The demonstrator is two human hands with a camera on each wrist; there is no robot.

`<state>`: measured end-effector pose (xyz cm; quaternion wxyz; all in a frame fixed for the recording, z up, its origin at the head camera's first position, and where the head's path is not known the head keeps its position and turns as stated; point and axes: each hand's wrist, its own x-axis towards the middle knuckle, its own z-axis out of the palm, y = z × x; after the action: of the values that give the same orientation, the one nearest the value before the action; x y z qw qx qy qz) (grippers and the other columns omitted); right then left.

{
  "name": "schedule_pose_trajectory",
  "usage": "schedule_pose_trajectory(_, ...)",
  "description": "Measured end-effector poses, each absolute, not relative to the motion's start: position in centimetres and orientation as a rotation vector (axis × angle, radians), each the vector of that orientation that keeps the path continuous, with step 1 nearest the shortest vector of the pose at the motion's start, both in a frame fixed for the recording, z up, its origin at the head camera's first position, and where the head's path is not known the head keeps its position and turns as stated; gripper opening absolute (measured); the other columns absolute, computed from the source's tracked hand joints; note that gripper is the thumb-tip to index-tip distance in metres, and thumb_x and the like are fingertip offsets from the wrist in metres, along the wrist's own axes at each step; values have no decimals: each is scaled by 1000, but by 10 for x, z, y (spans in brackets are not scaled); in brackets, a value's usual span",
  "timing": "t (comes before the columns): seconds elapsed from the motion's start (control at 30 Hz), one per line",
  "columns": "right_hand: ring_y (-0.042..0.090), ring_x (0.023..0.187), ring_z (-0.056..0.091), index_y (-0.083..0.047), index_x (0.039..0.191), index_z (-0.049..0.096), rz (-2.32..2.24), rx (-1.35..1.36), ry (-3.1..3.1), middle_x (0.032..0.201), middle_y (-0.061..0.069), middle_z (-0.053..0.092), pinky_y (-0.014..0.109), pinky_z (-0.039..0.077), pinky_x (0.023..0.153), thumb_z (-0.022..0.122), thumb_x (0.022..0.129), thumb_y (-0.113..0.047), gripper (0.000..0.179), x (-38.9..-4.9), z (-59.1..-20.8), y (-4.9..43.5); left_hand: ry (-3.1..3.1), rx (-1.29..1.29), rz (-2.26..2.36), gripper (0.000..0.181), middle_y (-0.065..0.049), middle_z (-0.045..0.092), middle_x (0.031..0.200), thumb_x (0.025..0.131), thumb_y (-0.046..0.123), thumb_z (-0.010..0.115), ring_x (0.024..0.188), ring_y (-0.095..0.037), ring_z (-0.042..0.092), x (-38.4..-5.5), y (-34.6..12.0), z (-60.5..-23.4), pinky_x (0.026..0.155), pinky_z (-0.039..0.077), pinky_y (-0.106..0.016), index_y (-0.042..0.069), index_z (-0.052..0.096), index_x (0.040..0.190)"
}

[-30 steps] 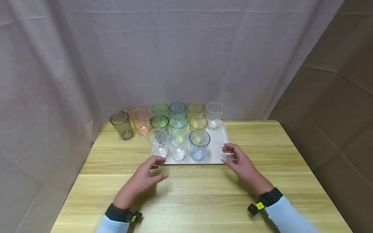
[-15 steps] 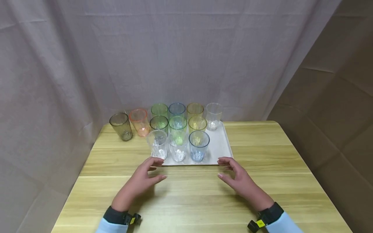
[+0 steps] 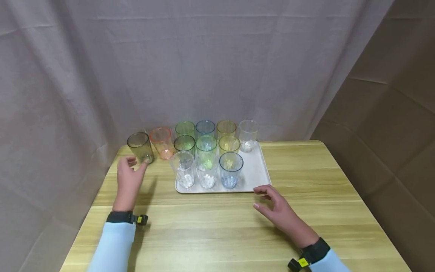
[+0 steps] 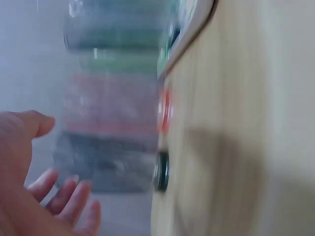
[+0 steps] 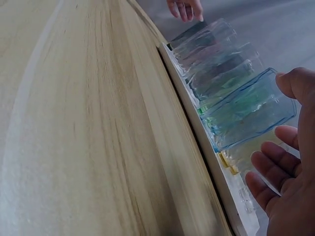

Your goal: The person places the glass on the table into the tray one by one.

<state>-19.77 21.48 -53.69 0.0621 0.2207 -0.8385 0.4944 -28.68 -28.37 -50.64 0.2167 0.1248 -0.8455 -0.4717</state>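
My left hand (image 3: pixel 128 180) is right at the near side of a smoky grey drinking glass (image 3: pixel 140 146) at the table's left. Thumb and fingers are spread apart, and the left wrist view shows the glass (image 4: pixel 110 164) just beyond the fingertips. An orange-red glass (image 3: pixel 162 143) stands beside it. My right hand (image 3: pixel 280 210) hovers by the front right of the white tray (image 3: pixel 255 172), its fingers loosely bent with nothing between them. The nearest glass to it is the light blue one (image 3: pixel 230 172) in the tray's front row.
Several clear, green, yellow and blue glasses stand upright in rows on the tray, with a clear glass (image 3: pixel 248 135) at its back right. A grey curtain (image 3: pixel 217 68) hangs behind the wooden table (image 3: pixel 221 230).
My left hand has moved left and away from me, from the tray's front left corner to the grey glass. The right hand came slightly nearer to me, then stayed. The glasses stand as before.
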Motion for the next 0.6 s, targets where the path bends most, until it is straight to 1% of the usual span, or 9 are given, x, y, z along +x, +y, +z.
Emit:
schedule_pose_trajectory(0.07, 29, 122, 57, -5, 135, 58, 1516, 650, -2521, 130, 15, 61, 52, 51, 101, 77, 93, -5, 47, -195, -532, 212, -2320, 389, -1278, 84, -22, 43, 144, 91, 51, 75, 132, -35, 45, -302, -296, -504, 109, 43, -50, 1, 39, 148)
schedule_pose_trajectory(0.17, 36, 122, 57, -2, 137, 55, 1562, 625, -2517, 129, 17, 62, 51, 51, 101, 77, 91, 1, 51, -189, -521, 207, -2316, 404, -1283, 105, -21, 33, 152, 85, 59, 78, 139, -33, 36, -322, -307, -502, 115, 38, -48, 5, 26, 158)
schedule_pose_trajectory(0.27, 39, 122, 56, -1, 137, 54, 1583, 603, -2534, 129, 17, 62, 53, 50, 101, 76, 90, 3, 52, -185, -515, 205, -2336, 415, -1315, 114, -21, 29, 157, 82, 62, 78, 144, -33, 32, -334, -310, -501, 118, 35, -48, 7, 19, 163)
schedule_pose_trajectory(0.33, 38, 122, 57, -1, 137, 53, 1581, 597, -2538, 129, 17, 62, 57, 49, 101, 76, 90, 3, 53, -185, -517, 206, -2345, 417, -1339, 116, -21, 28, 158, 82, 62, 78, 145, -33, 31, -339, -309, -501, 119, 34, -48, 6, 17, 164)
schedule_pose_trajectory(0.43, 33, 123, 57, -5, 139, 53, 1565, 593, -2537, 130, 16, 61, 62, 47, 101, 76, 90, 3, 54, -187, -525, 209, -2342, 399, -1338, 111, -22, 31, 156, 84, 60, 77, 142, -34, 34, -343, -306, -503, 117, 36, -48, 4, 21, 161)
schedule_pose_trajectory(0.6, 26, 124, 56, -11, 142, 51, 1550, 599, -2537, 134, 14, 60, 59, 48, 102, 77, 92, -4, 57, -190, -534, 215, -2311, 394, -1316, 98, -22, 38, 149, 89, 52, 77, 134, -33, 40, -348, -303, -508, 113, 38, -47, 2, 28, 157)
